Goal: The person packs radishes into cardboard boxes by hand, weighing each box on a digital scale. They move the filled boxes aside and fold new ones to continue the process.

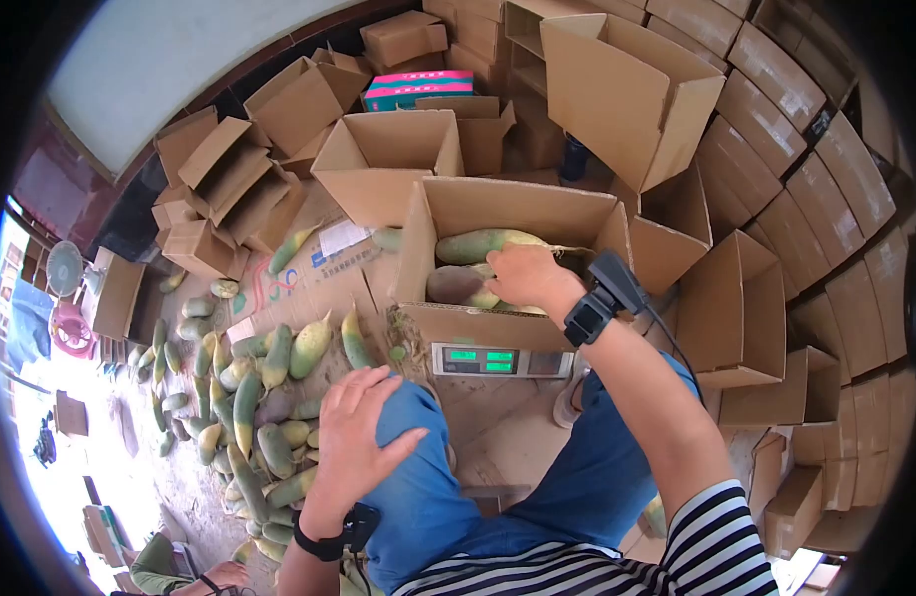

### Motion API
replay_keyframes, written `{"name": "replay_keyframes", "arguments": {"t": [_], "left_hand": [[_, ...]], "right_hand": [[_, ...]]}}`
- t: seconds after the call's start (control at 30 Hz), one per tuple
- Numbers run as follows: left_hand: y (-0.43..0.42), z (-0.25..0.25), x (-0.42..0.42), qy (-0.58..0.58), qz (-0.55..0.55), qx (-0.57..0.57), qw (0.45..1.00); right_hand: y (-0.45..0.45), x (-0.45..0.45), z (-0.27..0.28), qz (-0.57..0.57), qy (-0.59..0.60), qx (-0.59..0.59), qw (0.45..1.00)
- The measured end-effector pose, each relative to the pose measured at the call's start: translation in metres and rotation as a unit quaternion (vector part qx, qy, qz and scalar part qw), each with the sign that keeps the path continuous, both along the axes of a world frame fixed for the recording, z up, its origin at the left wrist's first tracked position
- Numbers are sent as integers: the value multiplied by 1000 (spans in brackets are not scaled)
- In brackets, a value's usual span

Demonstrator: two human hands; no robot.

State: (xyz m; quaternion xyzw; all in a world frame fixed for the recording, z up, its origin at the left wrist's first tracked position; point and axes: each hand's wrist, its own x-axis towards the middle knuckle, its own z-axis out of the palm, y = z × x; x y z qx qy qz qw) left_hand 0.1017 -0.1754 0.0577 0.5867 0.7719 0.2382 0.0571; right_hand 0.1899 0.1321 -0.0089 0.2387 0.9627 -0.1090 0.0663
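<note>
An open cardboard box (508, 328) stands on a digital scale (542, 365) with lit green digits. Inside lie a long green radish (478, 245) and a darker, purplish-grey radish (452, 286). My right hand (530, 276) reaches into this box, its fingers curled over the pale tip end of the darker radish. Part of that grip is hidden by the hand itself. My left hand (357, 437) rests on my left knee (415, 422), fingers stretched out and thumb apart, holding nothing. Both wrists wear black strapped devices.
Many green radishes (276, 356) lie heaped on the floor to the left. Open cartons (383, 164) stand behind the scale, more (731, 308) to the right. Stacked closed boxes (806, 189) line the right wall. Another person's hand (227, 574) shows at the lower left.
</note>
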Motion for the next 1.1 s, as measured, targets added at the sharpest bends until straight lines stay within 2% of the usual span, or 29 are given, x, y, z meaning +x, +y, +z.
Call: {"name": "replay_keyframes", "arguments": {"t": [0.07,0.13,0.33,0.5,1.1], "left_hand": [[0,-1,-2,-8,1,3,1000],[0,-2,-3,-10,1,14,1000],[1,-4,-2,9,-2,17,1000],[1,-4,0,1,3,18,1000],[4,-4,8,23,13,13,1000]], "right_hand": [[2,5,11,14,-24,0,1000],[3,13,26,30,84,29,996],[10,36,62,5,143,17,990],[7,41,67,-16,143,2,990],[-5,40,67,40,80,19,996]]}}
